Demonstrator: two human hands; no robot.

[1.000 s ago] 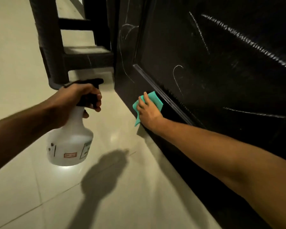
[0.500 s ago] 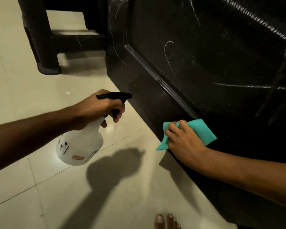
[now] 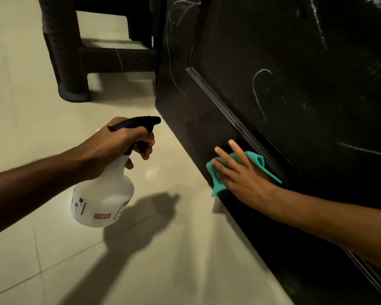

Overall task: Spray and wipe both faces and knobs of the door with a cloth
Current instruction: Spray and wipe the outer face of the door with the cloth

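Your right hand (image 3: 243,177) flat, fingers straight, presses cloth (image 3: 254,158) on low door (image 3: 295,89) rail for wiping. Left hand (image 3: 117,146) grips spray bottle (image 3: 102,199), nozzle toward door, ready.

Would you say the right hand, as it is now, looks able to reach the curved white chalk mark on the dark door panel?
Probably yes: the right hand presses the teal cloth flat on the dark door, and nothing lies between it and the curved white chalk mark above.
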